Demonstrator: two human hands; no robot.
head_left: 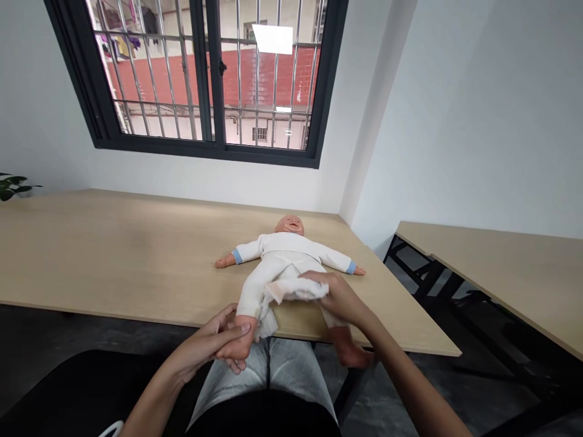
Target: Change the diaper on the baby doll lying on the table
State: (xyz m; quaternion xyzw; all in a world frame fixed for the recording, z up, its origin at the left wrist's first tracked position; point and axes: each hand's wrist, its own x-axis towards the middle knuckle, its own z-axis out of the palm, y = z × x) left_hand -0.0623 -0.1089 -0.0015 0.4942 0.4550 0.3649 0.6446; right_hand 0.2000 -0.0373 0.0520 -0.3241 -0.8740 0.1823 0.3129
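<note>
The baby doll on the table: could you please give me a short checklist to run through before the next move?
1. Left hand around the doll's raised foot: ok.
2. Right hand holding the white cloth: ok.
3. Baby doll lying on its back on the table: ok.
4. Doll's other foot within the table edge: not ok, it hangs past the edge.
5. Cloth lying flat beneath the doll: cannot tell, the hands and legs hide it.

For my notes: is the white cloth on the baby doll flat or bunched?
Bunched: the white cloth lies in crumpled folds under the right hand.
</note>
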